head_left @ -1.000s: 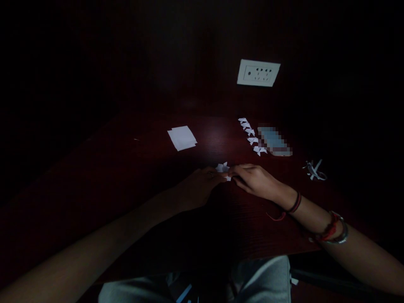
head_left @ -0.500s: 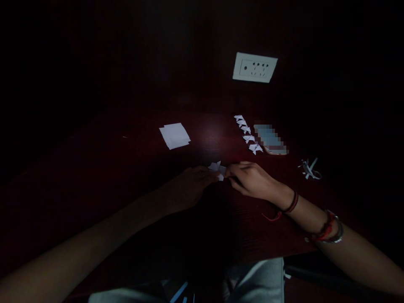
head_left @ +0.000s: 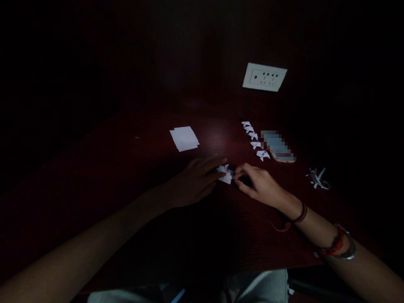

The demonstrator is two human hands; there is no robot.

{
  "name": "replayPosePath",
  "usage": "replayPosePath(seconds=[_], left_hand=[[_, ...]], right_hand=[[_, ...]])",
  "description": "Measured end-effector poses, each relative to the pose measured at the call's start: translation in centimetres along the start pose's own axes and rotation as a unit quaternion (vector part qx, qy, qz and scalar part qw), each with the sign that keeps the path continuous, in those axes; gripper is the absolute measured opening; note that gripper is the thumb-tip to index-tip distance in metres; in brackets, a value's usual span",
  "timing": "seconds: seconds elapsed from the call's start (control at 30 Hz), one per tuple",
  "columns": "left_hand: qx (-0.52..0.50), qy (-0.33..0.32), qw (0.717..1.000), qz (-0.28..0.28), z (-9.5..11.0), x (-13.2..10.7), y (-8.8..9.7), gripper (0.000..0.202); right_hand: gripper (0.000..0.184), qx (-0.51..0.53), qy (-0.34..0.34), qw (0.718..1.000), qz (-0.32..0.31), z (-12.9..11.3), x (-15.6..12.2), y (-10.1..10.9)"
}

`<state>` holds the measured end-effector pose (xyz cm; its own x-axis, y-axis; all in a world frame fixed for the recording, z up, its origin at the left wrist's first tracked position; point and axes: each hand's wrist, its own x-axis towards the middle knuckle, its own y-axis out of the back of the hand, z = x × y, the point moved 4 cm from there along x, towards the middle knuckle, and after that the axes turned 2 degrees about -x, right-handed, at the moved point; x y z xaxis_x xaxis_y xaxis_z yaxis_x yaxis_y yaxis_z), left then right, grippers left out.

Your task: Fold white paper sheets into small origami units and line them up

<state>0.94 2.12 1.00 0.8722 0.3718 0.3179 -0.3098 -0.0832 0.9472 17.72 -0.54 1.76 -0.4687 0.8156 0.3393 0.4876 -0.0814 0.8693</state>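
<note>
A small white folded paper piece [head_left: 225,174] lies on the dark red table [head_left: 126,176] between my hands. My left hand [head_left: 195,181] rests on the table with its fingers stretched out, fingertips pressing on the paper's left side. My right hand [head_left: 257,183] pinches the paper's right edge with thumb and fingers closed. Thread bracelets and a metal bangle circle my right wrist and forearm.
A stack of white paper squares [head_left: 184,138] lies behind my left hand. A row of several small folded paper pieces [head_left: 255,140] sits beside a phone [head_left: 278,146]. Paper scraps [head_left: 318,179] lie at the right. A white wall socket [head_left: 264,77] is behind the table.
My left hand's fingers have straightened and now press flat on the paper. The paper piece has come down to the table surface, and my right hand still pinches its edge.
</note>
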Motion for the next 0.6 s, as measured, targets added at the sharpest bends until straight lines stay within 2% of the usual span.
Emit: replayPosePath(seconds=[0.2, 0.33, 0.43, 0.6], left_hand=[[0.016, -0.052, 0.998, -0.042, -0.1, -0.1, -1.5, 0.033], [0.027, -0.032, 0.999, -0.031, 0.7, 0.2, -1.3, 0.034], [0.03, -0.019, 0.999, -0.023, 1.2, 0.4, -1.0, 0.035], [0.03, 0.012, 0.999, -0.036, 1.4, 0.2, -0.8, 0.036]], right_hand=[[0.02, 0.032, -0.027, 0.999, 0.002, 0.0, -0.1, -0.3], [0.021, 0.036, -0.042, 0.998, 0.018, 0.1, -0.2, -0.1], [0.024, 0.073, -0.063, 0.995, 0.006, 0.3, 0.0, -0.5], [0.026, 0.134, -0.118, 0.984, 0.027, 0.9, 0.2, -1.0]])
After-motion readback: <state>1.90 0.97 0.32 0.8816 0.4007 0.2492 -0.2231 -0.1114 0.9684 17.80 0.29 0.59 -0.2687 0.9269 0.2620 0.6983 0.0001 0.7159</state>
